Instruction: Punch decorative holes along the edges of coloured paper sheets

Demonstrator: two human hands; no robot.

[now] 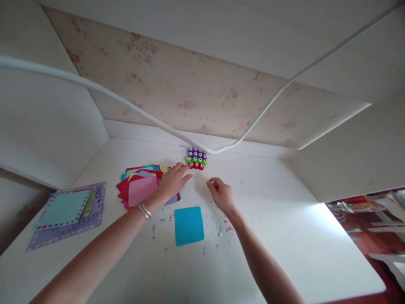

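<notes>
Small paper punches (196, 158) in purple, green and red stand packed in rows near the back of the table. My left hand (175, 179) reaches to the front red row, its fingertips at or touching the left red punch; thumb and fingers are apart. My right hand (220, 193) hovers to the right, in front of the punches, fingers curled into a pinch. What it holds, if anything, is hidden. Closer to me lies a blue paper square (189, 226) with wavy edges, flat on the table. Under and beside my left wrist spreads a pile of coloured paper sheets (143, 191).
Punched sheets (65, 209), pale blue over purple, lie at the left. Paper confetti (225, 228) is scattered around the blue square. A white cable (215, 151) hangs across the view in front of the wallpapered wall (186, 93). White panels flank the table (284, 236).
</notes>
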